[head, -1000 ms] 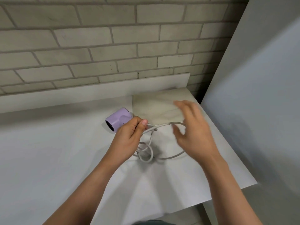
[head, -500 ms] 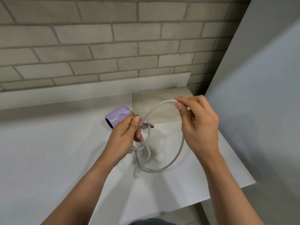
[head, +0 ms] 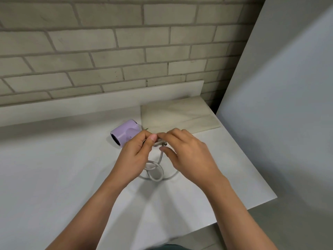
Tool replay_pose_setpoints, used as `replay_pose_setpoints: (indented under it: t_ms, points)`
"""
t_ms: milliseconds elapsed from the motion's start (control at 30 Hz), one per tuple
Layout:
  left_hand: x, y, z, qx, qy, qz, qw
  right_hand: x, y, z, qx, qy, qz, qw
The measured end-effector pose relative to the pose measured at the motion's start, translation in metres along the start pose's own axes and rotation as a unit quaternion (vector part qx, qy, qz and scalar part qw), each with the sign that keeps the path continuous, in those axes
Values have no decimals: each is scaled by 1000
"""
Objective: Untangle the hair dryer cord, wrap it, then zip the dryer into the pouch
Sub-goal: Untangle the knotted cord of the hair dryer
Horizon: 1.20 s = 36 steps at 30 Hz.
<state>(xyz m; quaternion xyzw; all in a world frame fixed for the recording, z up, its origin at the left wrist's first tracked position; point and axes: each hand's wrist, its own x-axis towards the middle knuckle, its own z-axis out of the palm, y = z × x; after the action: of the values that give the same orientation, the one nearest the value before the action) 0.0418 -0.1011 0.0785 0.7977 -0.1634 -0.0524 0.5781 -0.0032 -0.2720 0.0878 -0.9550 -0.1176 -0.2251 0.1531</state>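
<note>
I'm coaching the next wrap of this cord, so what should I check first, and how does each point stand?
1. Left hand pinches the cord: ok.
2. Right hand pinches the cord beside it: ok.
3. Cord free of crossings: not ok, loops overlap on the counter.
4. Hair dryer lies apart from the loops: ok.
5. Pouch unzipped: cannot tell.
</note>
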Motion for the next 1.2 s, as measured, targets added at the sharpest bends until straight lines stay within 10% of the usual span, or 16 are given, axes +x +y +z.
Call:
replay_pose_setpoints:
  t_ms: [267,600,867,1200]
  points:
    - [-6,-6,-6,-47,34,-28,998,8,17,-18,123,172,90,973]
    - [-8,-1,-4,-12,28,-25,999,1,5,-14,22,-14,-16,1000]
    - [-11,-2,-24,12,112,-45,993,-29,57,-23,-18,106,126,986]
    - [-15,19,-28,-17,95,-22,995,-66,47,67,3,-99,207,973]
